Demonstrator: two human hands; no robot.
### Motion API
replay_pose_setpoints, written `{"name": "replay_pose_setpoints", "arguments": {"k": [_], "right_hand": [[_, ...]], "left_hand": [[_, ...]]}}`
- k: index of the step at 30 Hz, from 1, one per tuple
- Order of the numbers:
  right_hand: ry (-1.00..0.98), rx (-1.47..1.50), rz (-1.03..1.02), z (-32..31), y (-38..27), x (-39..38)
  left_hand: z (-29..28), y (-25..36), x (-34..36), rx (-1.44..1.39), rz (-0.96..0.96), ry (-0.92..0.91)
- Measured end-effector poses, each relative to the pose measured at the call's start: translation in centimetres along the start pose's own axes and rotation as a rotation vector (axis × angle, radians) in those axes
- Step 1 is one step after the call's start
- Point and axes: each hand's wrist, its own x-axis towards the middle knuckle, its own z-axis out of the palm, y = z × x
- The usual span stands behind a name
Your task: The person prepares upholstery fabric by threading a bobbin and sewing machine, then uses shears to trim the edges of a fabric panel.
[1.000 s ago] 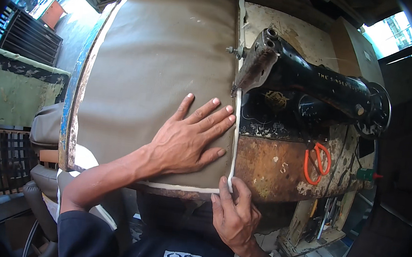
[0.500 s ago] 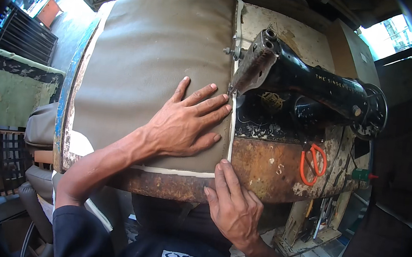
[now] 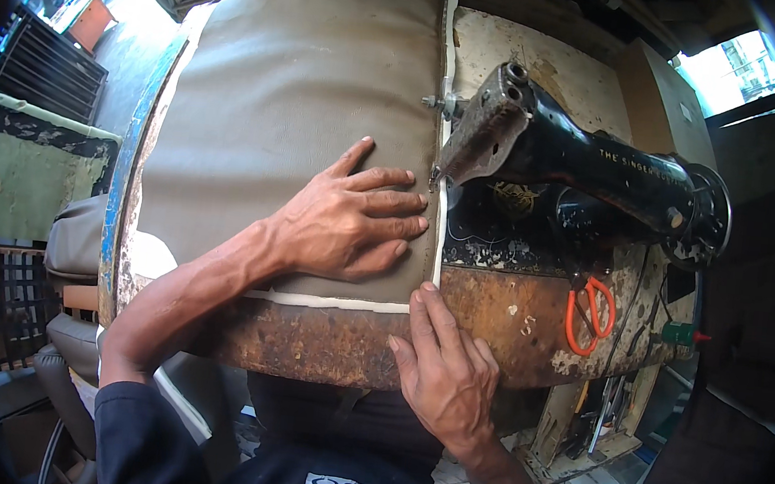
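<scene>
A sheet of brown leather-like material (image 3: 301,75) with a white backing edge lies on the worn wooden table of a black sewing machine (image 3: 591,159). Its right edge runs under the machine's needle area, and a line of stitches shows along that side. My left hand (image 3: 352,225) rests palm down on the material, fingers spread, just left of the needle area. At the near right corner, my right hand (image 3: 450,369) has its stretched index and middle fingertips on the white edge strip (image 3: 436,256), thumb apart. Nothing shows gripped in either hand.
Orange-handled scissors (image 3: 591,318) lie on the tabletop (image 3: 483,317) right of my right hand. A green bottle with a red tip (image 3: 677,332) is at the table's right side. Beyond the machine stands a cardboard box (image 3: 653,100). Tools hang below the table at right.
The material has slid a little away from me, baring more of the table's front edge. My right hand has moved forward with its corner; my left fingers have shifted slightly.
</scene>
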Motion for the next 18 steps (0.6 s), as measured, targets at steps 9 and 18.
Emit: {"name": "replay_pose_setpoints", "arguments": {"k": [9,18], "right_hand": [[0.010,-0.032,-0.020,0.6,1.1,1.9],[0.013,-0.065,-0.009,1.0,1.2,3.3]], "left_hand": [[-1.8,0.8,-2.0,-0.016,-0.046,-0.263],[-1.6,-1.2,-1.3,0.011,-0.020,-0.321]]}}
